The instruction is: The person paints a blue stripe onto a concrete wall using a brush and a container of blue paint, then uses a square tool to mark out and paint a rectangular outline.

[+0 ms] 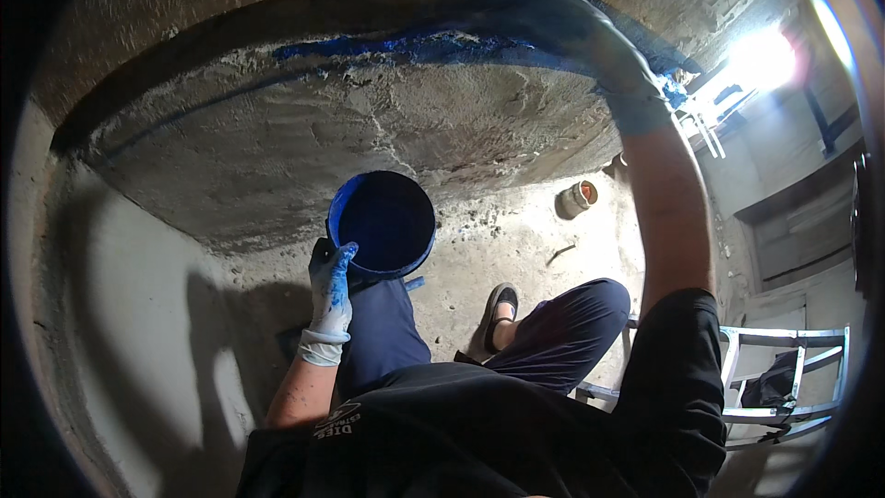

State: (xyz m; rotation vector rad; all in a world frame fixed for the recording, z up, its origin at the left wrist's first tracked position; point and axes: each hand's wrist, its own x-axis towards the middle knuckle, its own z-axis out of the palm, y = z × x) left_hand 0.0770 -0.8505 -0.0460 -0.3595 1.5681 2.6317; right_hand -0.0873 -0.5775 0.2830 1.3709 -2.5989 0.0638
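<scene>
My left hand [333, 295], in a pale glove stained blue, grips the near left rim of a round bucket [345, 207], its thumb hooked over the edge. Blue coats the bucket's inside wall; its depth is dark. My right arm reaches up and forward, and my gloved right hand [553, 23] is at the rough concrete surface ahead. That glove is dark blue and smeared by motion, so its fingers and anything in them cannot be made out. Beside it a wet-looking band of bright blue paint [415, 48] runs along the concrete.
A bright work lamp [761, 60] glares at the right. On the dusty floor stands a small can [579, 197] with something orange inside. A metal ladder [784, 373] with dark cloth on it is at the lower right. A pale wall [147, 286] rises at the left.
</scene>
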